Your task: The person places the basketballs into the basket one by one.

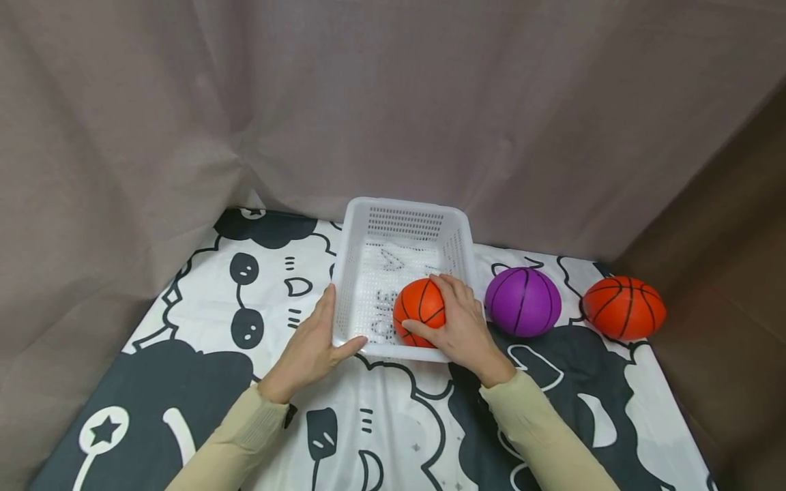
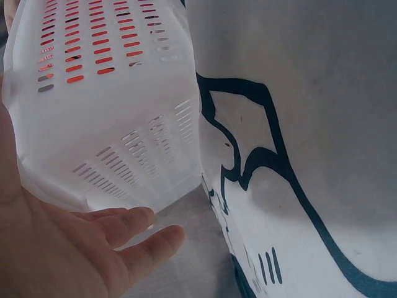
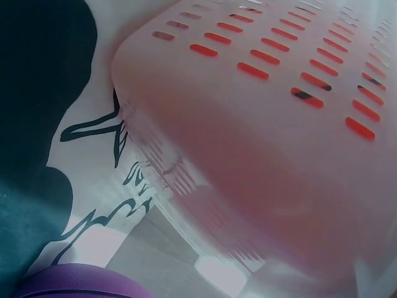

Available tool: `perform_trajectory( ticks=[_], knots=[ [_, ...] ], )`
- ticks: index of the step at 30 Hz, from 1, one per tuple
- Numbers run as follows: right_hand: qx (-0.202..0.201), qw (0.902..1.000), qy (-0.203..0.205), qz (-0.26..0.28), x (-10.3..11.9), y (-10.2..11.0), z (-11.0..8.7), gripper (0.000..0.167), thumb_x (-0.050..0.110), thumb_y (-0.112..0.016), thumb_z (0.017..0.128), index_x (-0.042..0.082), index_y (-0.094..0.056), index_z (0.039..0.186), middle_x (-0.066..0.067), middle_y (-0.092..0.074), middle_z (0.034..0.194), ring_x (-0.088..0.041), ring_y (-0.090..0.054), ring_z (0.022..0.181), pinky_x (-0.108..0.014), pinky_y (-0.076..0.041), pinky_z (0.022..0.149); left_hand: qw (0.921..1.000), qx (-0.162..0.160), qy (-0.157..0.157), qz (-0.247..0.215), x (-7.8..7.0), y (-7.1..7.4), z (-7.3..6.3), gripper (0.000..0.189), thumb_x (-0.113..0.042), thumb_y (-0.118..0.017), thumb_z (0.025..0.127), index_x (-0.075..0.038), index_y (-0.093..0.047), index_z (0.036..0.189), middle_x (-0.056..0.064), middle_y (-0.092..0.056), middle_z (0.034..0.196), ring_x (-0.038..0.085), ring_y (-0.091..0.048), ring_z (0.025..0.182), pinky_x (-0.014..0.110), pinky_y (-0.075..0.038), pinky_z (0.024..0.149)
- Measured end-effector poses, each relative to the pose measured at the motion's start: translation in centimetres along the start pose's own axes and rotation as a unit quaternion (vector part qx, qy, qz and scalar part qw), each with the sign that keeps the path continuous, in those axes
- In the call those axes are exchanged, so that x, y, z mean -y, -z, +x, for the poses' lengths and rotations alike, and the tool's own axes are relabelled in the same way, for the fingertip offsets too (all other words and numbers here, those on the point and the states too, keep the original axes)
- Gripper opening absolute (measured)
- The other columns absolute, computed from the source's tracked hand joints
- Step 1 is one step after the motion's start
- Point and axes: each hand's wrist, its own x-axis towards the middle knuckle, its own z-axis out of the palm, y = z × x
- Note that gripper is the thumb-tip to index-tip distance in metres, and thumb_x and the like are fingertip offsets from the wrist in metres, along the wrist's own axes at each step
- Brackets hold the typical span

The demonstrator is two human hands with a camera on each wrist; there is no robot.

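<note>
A white plastic basket [image 1: 351,262] with slotted walls stands in the middle of the table in the head view. Inside its near right corner is a small orange basketball [image 1: 413,303]. My right hand [image 1: 463,327] reaches over the near right rim and holds this ball, thumb on the near side and fingers over the far side. Against the basket's near left corner lies my left hand [image 1: 310,348], thumb by the front rim. The left wrist view shows that hand's fingers [image 2: 155,248] fairly straight beside the basket wall [image 2: 93,118]. No right fingers show in the right wrist view.
A purple basketball [image 1: 523,302] sits just right of the basket. Farther right, near the table's edge, rests another orange basketball [image 1: 623,308]. A black-and-white cartoon cloth [image 1: 393,402] covers the table, with a grey-brown curtain [image 1: 368,102] hanging behind.
</note>
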Motion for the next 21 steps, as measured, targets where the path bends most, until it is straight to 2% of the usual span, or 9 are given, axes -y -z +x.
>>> perform_trajectory(
  ticks=[13, 16, 21],
  knots=[
    [0.02, 0.9995, -0.003, -0.023, 0.1, 0.6, 0.0, 0.099, 0.069, -0.071, 0.071, 0.015, -0.039, 0.146, -0.013, -0.032, 0.149, -0.032, -0.037, 0.124, -0.057, -0.037, 0.094, 1.0, 0.003, 0.009, 0.0, 0.1, -0.1, -0.1, 0.109, -0.057, -0.066, 0.085, -0.002, -0.003, 0.155, 0.017, -0.014, 0.16, 0.031, -0.038, 0.135, 0.047, -0.037, 0.106],
    [0.008, 0.9998, -0.005, -0.019, 0.0, 0.9, -0.2, 0.1, 0.071, -0.069, 0.071, 0.015, -0.037, 0.147, -0.012, -0.032, 0.149, -0.032, -0.036, 0.126, -0.058, -0.038, 0.096, 1.0, 0.003, 0.009, -0.001, 0.1, -0.1, -0.1, 0.109, -0.057, -0.065, 0.086, -0.002, -0.003, 0.155, 0.017, -0.014, 0.16, 0.031, -0.037, 0.136, 0.046, -0.036, 0.107],
    [-0.036, 0.9993, -0.008, 0.009, -0.4, 2.1, -0.8, 0.097, 0.068, -0.069, 0.075, 0.014, -0.035, 0.149, -0.012, -0.032, 0.149, -0.032, -0.035, 0.129, -0.061, -0.036, 0.1, 0.9999, 0.005, 0.011, -0.002, 0.0, -0.1, 0.0, 0.109, -0.057, -0.065, 0.085, -0.002, -0.002, 0.155, 0.018, -0.013, 0.16, 0.031, -0.037, 0.136, 0.046, -0.036, 0.107]
  ],
)
